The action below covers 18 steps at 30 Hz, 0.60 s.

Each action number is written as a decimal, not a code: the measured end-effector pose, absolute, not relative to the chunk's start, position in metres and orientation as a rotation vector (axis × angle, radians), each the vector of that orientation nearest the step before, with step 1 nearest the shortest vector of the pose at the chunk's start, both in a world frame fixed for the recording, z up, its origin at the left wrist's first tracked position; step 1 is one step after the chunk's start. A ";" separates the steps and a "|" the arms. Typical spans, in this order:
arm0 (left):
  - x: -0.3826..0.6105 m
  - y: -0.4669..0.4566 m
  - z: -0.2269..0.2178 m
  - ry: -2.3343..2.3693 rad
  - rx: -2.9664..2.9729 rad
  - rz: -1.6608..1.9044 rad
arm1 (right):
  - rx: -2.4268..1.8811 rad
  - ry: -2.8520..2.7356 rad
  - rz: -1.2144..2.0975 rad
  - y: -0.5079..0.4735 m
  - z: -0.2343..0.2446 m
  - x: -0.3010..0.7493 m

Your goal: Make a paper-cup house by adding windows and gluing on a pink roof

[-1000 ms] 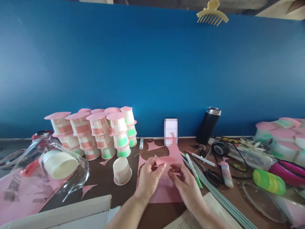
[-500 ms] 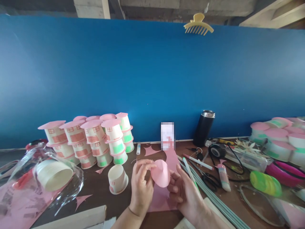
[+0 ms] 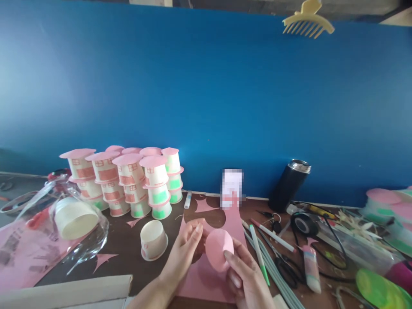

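A pink paper cone (image 3: 218,248) is held between both hands over a pink paper sheet (image 3: 206,281) on the brown table. My left hand (image 3: 183,253) pinches the cone's left edge, fingers curled behind it. My right hand (image 3: 243,274) grips it from below and from the right, with the thumb on its face. A single upside-down white paper cup (image 3: 153,240) with red marks stands just left of my left hand.
Stacked paper-cup houses with pink roofs (image 3: 135,180) stand at the back left. A bag with a sleeve of cups (image 3: 74,221) lies at left. Markers (image 3: 259,253), scissors (image 3: 283,266), a glue tube (image 3: 311,266), a black flask (image 3: 289,180) and tape (image 3: 301,223) lie at right. A cardboard box edge (image 3: 64,292) is near.
The pink piece went from lying flat between the fingertips to a rounded cone facing me. Both hands dropped slightly and shifted right in the view as the head turned.
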<state>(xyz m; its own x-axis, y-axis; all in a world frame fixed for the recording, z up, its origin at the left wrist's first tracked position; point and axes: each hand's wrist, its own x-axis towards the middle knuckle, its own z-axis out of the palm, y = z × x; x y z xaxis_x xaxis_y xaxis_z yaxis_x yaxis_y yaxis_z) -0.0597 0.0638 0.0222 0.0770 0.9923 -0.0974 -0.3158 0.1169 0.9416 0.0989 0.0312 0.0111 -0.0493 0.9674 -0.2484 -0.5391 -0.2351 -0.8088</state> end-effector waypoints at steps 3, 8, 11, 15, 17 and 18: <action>-0.058 0.062 0.022 0.833 0.779 1.117 | -0.981 -0.646 1.568 0.035 0.005 0.098; -0.062 0.064 0.019 0.749 0.656 1.028 | -0.841 -0.585 1.547 0.037 -0.001 0.085; -0.062 0.064 0.021 0.755 0.627 1.025 | -0.800 -0.573 1.587 0.037 0.000 0.079; -0.061 0.065 0.020 0.742 0.593 1.031 | -0.812 -0.516 1.632 0.036 0.002 0.081; -0.062 0.066 0.016 0.744 0.572 1.029 | -0.841 -0.480 1.643 0.035 0.000 0.084; -0.063 0.067 0.013 0.751 0.563 1.026 | -0.855 -0.465 1.648 0.035 -0.001 0.085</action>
